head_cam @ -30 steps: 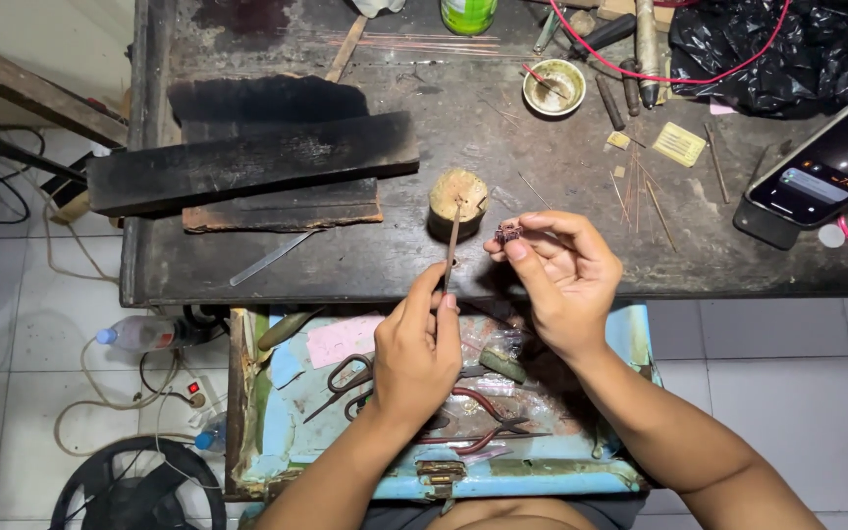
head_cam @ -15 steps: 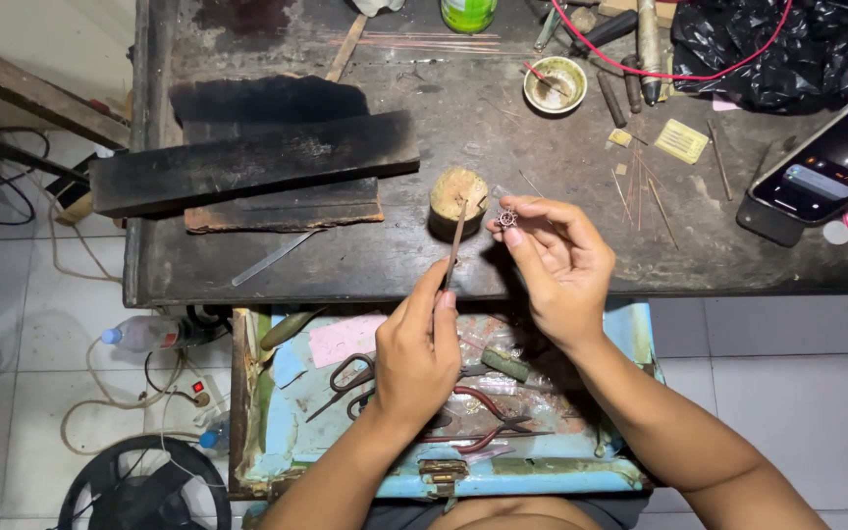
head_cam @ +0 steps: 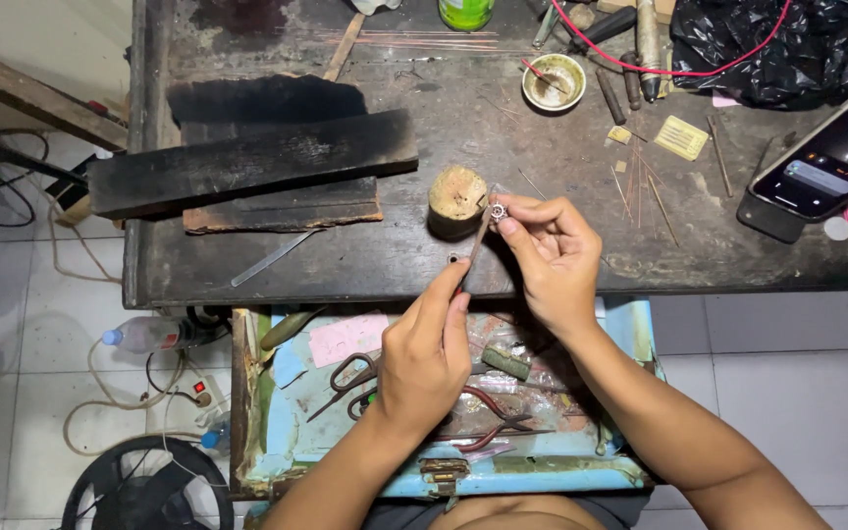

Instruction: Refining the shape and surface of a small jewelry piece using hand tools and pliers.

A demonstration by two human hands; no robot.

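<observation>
A small round silver ornament [head_cam: 499, 211] is pinched in the right hand [head_cam: 550, 260] fingers, now carried closer to the short round wooden block [head_cam: 456, 193] on the dark worktop [head_cam: 542, 255]. A thin metal tool [head_cam: 476, 245], pinched by the left hand [head_cam: 424, 358], has been brought up to meet it, just beside the block.

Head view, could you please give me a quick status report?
Right hand pinches small silver piece. Left hand works thin tool against it. Round wooden block just beside; nothing obstructing.

Wooden stump [head_cam: 456, 196] beside bare bench [head_cam: 365, 255].
</observation>
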